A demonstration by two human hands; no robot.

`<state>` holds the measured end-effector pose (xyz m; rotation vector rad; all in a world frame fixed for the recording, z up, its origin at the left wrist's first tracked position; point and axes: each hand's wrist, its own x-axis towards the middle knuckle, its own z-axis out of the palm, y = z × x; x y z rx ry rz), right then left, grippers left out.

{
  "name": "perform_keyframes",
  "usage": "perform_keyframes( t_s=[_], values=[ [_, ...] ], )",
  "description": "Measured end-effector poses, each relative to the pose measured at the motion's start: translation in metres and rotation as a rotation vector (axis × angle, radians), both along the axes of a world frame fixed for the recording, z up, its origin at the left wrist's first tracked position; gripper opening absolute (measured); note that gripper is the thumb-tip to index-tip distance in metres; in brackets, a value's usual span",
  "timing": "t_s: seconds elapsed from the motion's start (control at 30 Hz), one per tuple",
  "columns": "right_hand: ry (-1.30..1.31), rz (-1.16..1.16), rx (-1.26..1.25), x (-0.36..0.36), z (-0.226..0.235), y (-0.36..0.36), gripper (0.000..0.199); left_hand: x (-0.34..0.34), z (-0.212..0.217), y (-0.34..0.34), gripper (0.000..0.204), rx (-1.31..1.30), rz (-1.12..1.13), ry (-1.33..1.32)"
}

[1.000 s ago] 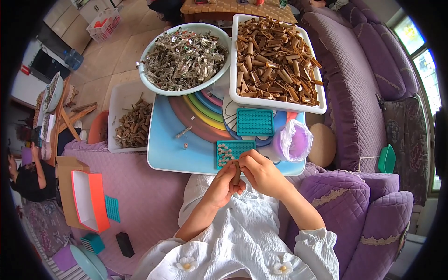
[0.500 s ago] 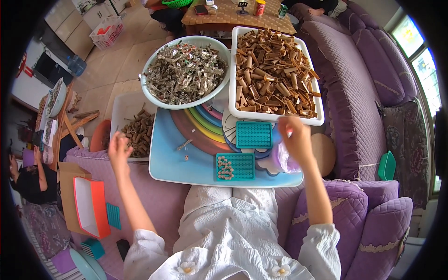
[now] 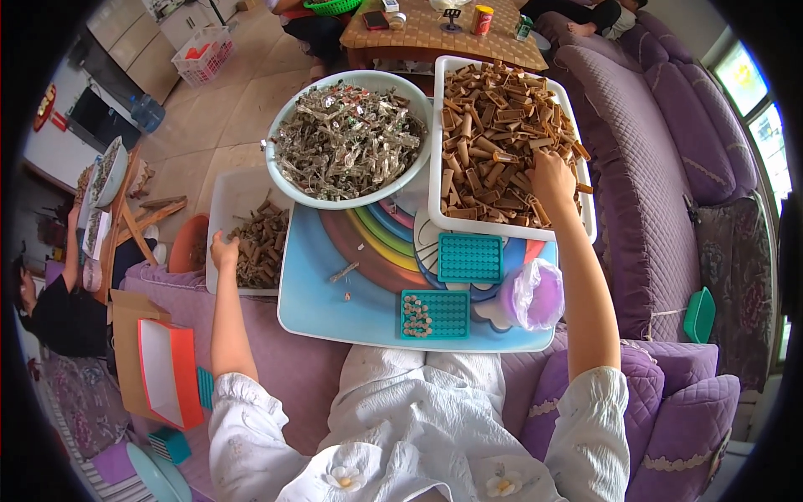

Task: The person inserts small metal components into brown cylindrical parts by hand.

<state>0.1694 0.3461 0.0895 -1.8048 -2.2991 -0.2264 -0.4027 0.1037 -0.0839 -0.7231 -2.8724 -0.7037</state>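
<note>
Rainbow table (image 3: 316,311) between, left hand (image 3: 224,250) half-curls at bin (image 3: 226,199); right hand (image 3: 553,178) touches brown pieces (image 3: 493,144); both grips unclear.

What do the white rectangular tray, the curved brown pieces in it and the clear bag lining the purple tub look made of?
White rectangular tray: likely smooth plastic, given its rounded corners.
Curved brown pieces: satin plastic or wood; even colour with soft highlights leaves it open.
Clear bag: probably thin, glossy plastic film, being see-through and crinkled.

Curved brown pieces (image 3: 481,176) heaped loosely in a white tray (image 3: 493,228), brown rolls (image 3: 263,243) jumbled in a whitish bin (image 3: 229,191)
</note>
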Motion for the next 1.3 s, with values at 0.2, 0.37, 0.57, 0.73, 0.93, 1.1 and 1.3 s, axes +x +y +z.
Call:
perform_keyframes(
  t_s=[0.2, 0.37, 0.57, 0.73, 0.93, 1.1, 1.3],
  values=[
    [-0.124, -0.015, -0.085, -0.003, 0.000, 0.006, 0.014, 0.173, 0.095, 0.006, 0.034, 0.118, -1.106, -0.055],
    [0.148, 0.017, 0.302, -0.003, 0.001, -0.009, 0.013, 0.263, 0.104, -0.033, 0.036, -0.199, -1.200, -0.329],
    [0.769, 0.143, 0.154, -0.009, 0.023, -0.062, 0.016, 0.283, 0.050, -0.049, 0.037, -0.136, -0.793, -0.097],
    [0.922, 0.340, 0.069, -0.014, 0.036, -0.128, 0.012, 0.279, 0.079, -0.057, 0.024, 0.061, -0.790, -0.192],
    [1.373, 0.421, -0.365, -0.039, 0.002, -0.216, 0.010, 0.315, 0.168, -0.072, 0.029, -0.048, -1.090, -0.380],
    [1.399, 0.514, -0.526, -0.074, 0.006, -0.274, 0.036, 0.351, 0.197, -0.088, 0.014, 0.114, -1.042, -0.673],
    [1.465, 0.403, -0.620, -0.065, 0.003, -0.295, 0.035, 0.373, 0.206, -0.091, 0.015, 0.407, -1.178, -0.581]
  ],
)
